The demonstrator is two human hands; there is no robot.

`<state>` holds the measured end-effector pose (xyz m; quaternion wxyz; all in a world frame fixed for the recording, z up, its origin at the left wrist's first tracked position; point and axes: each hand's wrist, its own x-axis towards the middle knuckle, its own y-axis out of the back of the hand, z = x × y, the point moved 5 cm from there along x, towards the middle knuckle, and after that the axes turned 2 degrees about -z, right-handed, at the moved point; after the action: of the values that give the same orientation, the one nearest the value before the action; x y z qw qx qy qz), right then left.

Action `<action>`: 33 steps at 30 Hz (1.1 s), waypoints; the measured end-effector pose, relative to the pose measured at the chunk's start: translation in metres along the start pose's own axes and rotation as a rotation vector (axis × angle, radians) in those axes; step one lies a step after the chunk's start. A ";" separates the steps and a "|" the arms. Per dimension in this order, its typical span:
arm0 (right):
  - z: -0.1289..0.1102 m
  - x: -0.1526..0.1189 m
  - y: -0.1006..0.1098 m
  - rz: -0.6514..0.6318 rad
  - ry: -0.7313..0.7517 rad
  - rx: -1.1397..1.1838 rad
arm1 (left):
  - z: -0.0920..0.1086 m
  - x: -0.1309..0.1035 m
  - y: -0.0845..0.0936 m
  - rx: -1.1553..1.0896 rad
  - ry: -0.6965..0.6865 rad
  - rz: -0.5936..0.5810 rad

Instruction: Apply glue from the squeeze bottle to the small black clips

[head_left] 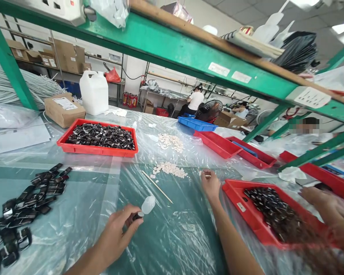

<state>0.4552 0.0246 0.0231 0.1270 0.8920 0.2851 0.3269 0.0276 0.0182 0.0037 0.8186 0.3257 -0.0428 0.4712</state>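
My left hand (117, 229) is low in the middle of the head view. Its thumb and fingers pinch the dark end of a small translucent bottle (148, 204), which points up and to the right just above the plastic-covered table (174, 236). My right hand (210, 185) reaches further out, fingertips curled down on a few small white pieces (204, 174). A heap of the same white pieces (169, 169) lies to its left, and a thin wooden stick (157, 186) lies between my hands.
A red tray of black parts (278, 214) sits right of my right hand, with another person's blurred hand (332, 217) over it. Loose black parts (31, 198) lie at the left. A second red tray (99, 136), a cardboard box (63, 109) and a white jug (94, 91) stand behind. A green shelf frame (172, 46) hangs overhead.
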 end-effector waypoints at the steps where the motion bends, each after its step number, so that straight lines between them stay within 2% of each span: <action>1: 0.013 0.007 0.002 0.005 -0.046 -0.036 | 0.000 0.000 -0.002 0.005 -0.007 -0.011; 4: 0.044 0.015 0.003 -0.058 -0.170 -0.112 | 0.000 0.000 -0.007 -0.003 -0.016 -0.030; 8: 0.066 0.018 -0.001 -0.136 -0.248 -0.191 | 0.001 -0.001 -0.008 -0.032 0.005 -0.011; 12: 0.070 0.018 -0.005 -0.172 -0.309 -0.236 | -0.002 -0.003 -0.012 -0.035 0.028 -0.048; 17: 0.057 0.012 -0.006 -0.162 -0.381 -0.240 | -0.004 -0.006 -0.013 -0.011 0.054 -0.076; 21: 0.028 0.015 -0.009 -0.163 -0.339 -0.175 | 0.001 -0.005 -0.009 -0.029 0.049 -0.087; 23: 0.003 0.010 -0.012 -0.199 -0.272 -0.109 | 0.005 -0.004 -0.007 -0.044 0.046 -0.099; 25: -0.029 -0.011 -0.018 -0.283 -0.180 -0.010 | 0.009 -0.003 -0.005 -0.056 0.041 -0.123; 27: -0.067 -0.050 -0.025 -0.429 -0.071 0.120 | 0.014 -0.003 -0.004 -0.067 0.040 -0.153; 30: -0.122 -0.130 -0.033 -0.668 0.074 0.290 | 0.019 -0.003 -0.002 -0.085 0.037 -0.171; 33: -0.152 -0.191 -0.038 -0.800 0.142 0.402 | 0.024 -0.002 -0.001 -0.069 0.003 -0.176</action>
<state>0.2205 -0.0517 0.0242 0.0478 0.6940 0.6733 0.2505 0.0330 0.0023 0.0212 0.8676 0.2991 -0.0288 0.3962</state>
